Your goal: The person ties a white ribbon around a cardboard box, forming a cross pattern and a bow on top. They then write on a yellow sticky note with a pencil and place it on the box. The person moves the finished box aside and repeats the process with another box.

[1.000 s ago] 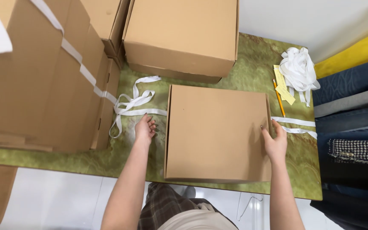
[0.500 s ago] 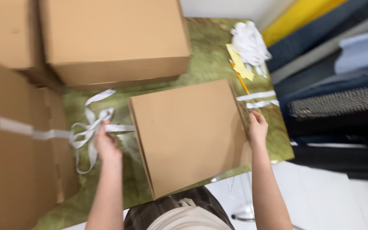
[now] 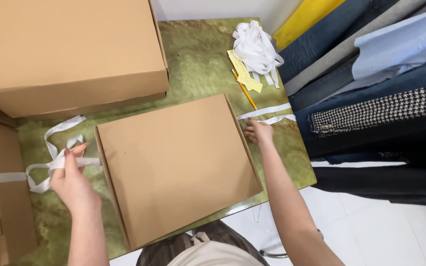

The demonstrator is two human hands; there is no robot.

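Now L hand (image 3: 72, 182) on ribbon (image 3: 55, 162)

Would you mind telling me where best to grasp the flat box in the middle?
Probably by its two short side edges, one hand from each side: the flat box lies level, the left hand and right hand already flank it, and both sides are open.

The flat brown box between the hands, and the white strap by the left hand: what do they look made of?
The flat brown box looks like matte cardboard: plain kraft surface, sharp folded edges. The white strap held by the left hand looks like a thin flexible band, perhaps plastic or woven, since it loops and curls loosely; the weave cannot be made out.
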